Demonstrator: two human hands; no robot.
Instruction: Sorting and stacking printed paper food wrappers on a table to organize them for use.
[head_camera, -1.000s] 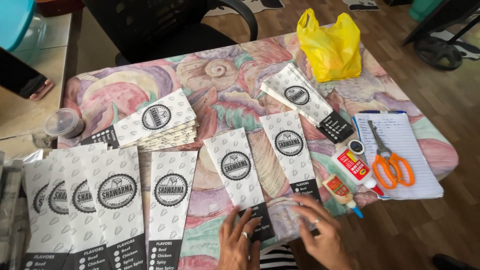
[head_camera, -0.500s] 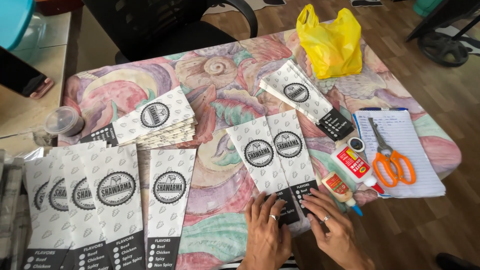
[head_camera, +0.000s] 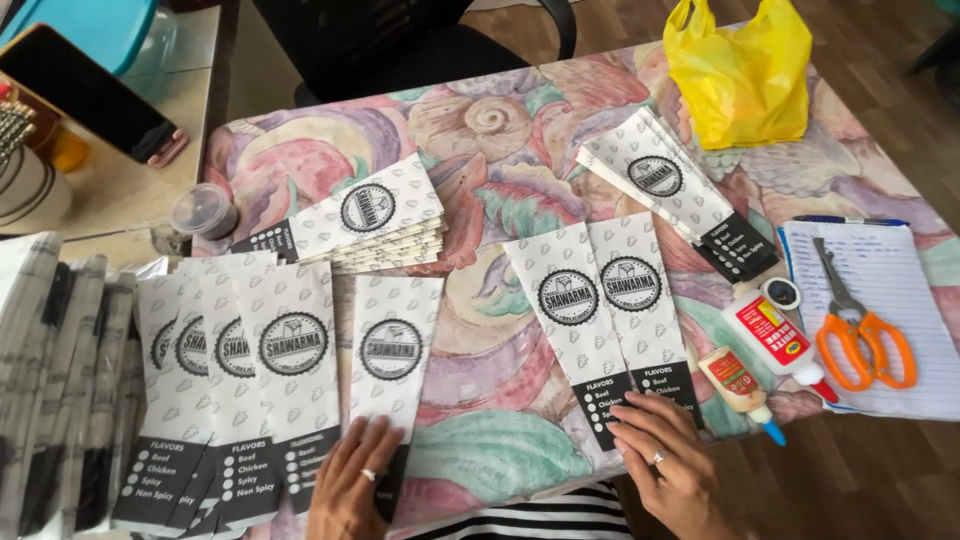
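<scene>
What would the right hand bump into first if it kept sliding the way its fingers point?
The right hand points up and left along the two side-by-side paper sleeves it already rests on. Beyond them, probably the fanned stack of sleeves, though the line is uncertain.

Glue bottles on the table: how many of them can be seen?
2. The larger glue bottle with the red label lies beside the scissors. The smaller glue bottle with a blue tip lies just below it, near the right hand. None seems hidden.

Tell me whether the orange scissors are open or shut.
Shut. The orange scissors lie flat on the lined notepad, blades together pointing away from the person, the two handle loops side by side.
</scene>
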